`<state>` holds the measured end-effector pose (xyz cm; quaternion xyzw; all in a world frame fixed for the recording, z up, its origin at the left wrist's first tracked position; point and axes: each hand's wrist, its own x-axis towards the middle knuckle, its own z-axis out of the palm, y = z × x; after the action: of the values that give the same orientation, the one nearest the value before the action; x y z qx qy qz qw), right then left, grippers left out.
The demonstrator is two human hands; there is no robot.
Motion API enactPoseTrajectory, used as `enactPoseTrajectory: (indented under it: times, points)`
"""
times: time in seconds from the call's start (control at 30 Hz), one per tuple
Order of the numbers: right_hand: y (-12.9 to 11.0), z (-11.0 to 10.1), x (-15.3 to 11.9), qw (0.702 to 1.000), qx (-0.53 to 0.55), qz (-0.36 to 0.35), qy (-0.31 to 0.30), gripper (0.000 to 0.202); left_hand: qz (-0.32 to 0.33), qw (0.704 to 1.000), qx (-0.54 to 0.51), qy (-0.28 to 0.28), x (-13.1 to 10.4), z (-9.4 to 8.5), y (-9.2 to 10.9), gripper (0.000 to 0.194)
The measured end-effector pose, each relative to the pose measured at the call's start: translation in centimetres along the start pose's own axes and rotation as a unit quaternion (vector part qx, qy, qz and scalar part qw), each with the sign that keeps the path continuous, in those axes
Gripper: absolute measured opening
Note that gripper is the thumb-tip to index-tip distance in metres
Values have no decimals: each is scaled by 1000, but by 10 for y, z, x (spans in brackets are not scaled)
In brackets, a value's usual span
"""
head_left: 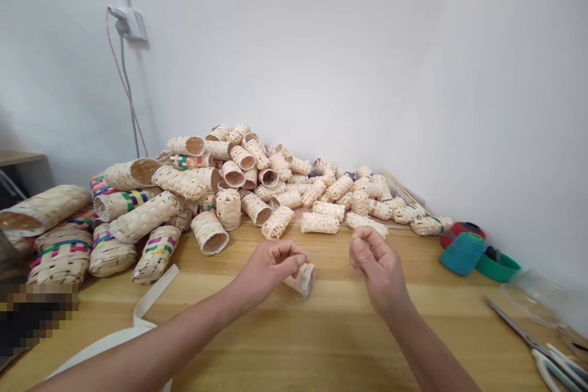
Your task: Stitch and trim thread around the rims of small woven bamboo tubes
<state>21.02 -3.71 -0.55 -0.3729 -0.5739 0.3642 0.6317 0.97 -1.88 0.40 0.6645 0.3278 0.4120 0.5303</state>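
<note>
A small woven tube (303,280) with a pale edge lies on the wooden table, partly behind my left hand (275,266). The thumb and fingers of that hand are pinched together just above the tube; what is between them is too small to tell. To the right, my right hand (377,263) is raised over the table with thumb and forefinger pressed together. A very thin line, perhaps thread, shows faintly by its fingertips, but I cannot make out what it grips.
A large heap of woven tubes (233,174) spans the back and left. White strap (154,297) lies at front left. Teal thread cone (463,253), green roll (500,266), clear plastic container (535,297) and scissors (528,338) are at right. A socket (134,24) is on the wall.
</note>
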Motion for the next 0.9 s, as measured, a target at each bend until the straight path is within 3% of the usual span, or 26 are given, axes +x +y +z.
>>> enactPoseTrajectory:
  times: [0.27, 0.57, 0.9]
  points:
    - [4, -3, 6, 999, 29, 12, 21, 27, -26, 999, -5, 26, 1, -1, 1, 27]
    - [4, -1, 4, 999, 29, 15, 20, 26, -60, 998, 18, -2, -2, 2, -1, 36]
    - [4, 3, 3, 998, -59, 28, -23, 31, -54, 998, 26, 22, -1, 4, -7, 37]
